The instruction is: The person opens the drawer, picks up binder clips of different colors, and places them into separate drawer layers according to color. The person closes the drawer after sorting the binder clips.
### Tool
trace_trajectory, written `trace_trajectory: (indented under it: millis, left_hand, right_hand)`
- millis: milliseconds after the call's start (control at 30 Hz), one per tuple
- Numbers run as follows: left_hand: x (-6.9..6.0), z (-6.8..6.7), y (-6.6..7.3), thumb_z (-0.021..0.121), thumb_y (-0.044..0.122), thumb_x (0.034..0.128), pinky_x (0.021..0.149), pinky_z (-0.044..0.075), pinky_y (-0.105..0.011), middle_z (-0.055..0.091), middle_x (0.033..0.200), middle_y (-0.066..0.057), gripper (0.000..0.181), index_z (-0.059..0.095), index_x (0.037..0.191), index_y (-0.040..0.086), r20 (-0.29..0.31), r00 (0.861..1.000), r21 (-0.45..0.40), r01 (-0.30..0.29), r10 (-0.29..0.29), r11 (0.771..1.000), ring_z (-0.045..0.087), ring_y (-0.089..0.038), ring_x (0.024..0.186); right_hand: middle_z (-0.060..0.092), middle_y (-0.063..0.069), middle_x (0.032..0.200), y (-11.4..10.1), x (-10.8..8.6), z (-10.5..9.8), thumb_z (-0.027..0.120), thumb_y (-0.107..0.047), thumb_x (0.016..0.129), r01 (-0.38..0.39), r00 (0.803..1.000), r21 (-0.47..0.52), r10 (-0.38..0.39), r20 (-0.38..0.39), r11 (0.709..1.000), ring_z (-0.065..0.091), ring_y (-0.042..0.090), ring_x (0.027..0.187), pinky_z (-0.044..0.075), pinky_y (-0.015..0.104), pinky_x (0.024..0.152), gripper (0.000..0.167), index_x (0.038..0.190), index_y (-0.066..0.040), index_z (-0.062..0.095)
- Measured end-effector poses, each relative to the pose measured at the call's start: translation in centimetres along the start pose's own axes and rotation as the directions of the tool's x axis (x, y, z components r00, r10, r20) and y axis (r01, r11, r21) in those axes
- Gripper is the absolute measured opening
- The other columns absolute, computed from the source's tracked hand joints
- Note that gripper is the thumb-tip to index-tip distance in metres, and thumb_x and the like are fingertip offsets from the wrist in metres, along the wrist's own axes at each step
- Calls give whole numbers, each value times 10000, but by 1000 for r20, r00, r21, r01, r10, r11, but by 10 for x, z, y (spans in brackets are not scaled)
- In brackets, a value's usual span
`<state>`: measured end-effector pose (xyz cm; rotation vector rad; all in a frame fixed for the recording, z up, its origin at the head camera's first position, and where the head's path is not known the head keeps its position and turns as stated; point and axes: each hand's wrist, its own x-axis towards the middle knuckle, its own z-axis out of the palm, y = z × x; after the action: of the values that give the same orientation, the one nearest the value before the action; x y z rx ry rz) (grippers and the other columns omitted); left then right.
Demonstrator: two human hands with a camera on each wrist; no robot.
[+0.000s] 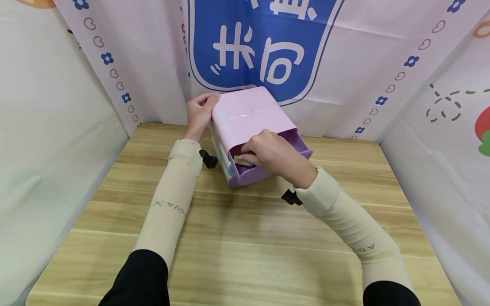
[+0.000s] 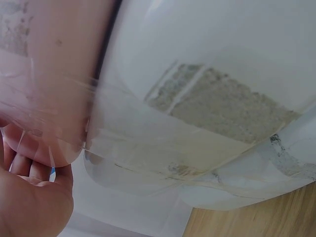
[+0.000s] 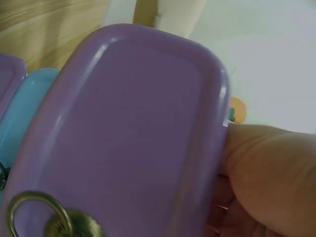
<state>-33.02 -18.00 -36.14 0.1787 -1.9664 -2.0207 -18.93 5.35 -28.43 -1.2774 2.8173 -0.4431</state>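
A small drawer cabinet [image 1: 249, 114] with a pink top stands at the back of the table. My left hand [image 1: 200, 112] grips its rear left top corner, and in the left wrist view the fingers [image 2: 38, 170] curl against the pink edge. The top purple drawer [image 1: 257, 174] is pulled out. Over its opening, my right hand [image 1: 269, 153] reaches in and pinches a small beige piece [image 1: 243, 161], mostly hidden by the fingers. Something purple lies beneath it in the drawer. In the right wrist view, the purple drawer front [image 3: 128, 123] hides the fingertips.
Below the purple drawer is a blue drawer front [image 3: 29, 108]. A brass ring pull [image 3: 37, 197] hangs on the purple front. The wooden table [image 1: 245, 246] extends toward me, and a printed cloth [image 1: 160, 63] hangs right behind the cabinet.
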Motion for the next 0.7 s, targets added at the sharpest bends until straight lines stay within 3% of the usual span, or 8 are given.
trace_trajectory:
  millis: [100,300,533,700]
  left_hand:
    - [0,1,0,784,386,956,876,538,-228,774,1149,-7,297,813,1161,173,1,1000,-4,-5,5,1000,684,-108,1011]
    - [-1,1,-1,784,370,957,862,538,-217,777,1133,-7,294,814,1159,158,-1,1000,-12,-24,24,1000,686,-105,999]
    - [-2,1,1,780,388,960,841,533,-217,771,1120,7,300,813,1159,166,-6,1000,1,-11,11,1000,676,-101,986]
    - [-3,2,3,782,370,962,846,536,-212,771,1123,-1,299,809,1165,153,-4,1000,-9,-10,10,1000,679,-99,986]
  right_hand:
    - [622,-44,654,0,-6,-4,748,-319,1002,7,1000,24,-6,-18,1000,561,144,649,490,304,689,284,794,-127,770]
    - [766,-36,847,-2,-21,-15,773,-274,984,-41,998,14,42,-53,999,648,162,750,546,347,765,139,988,-150,834]
    - [820,64,1006,4,-45,-29,801,-229,957,-83,986,-11,81,-144,996,763,224,890,607,417,851,201,1078,-70,825]
    - [816,77,979,15,-63,-36,810,-210,946,-105,972,-37,95,-214,994,766,216,869,621,405,806,211,1085,-50,817]
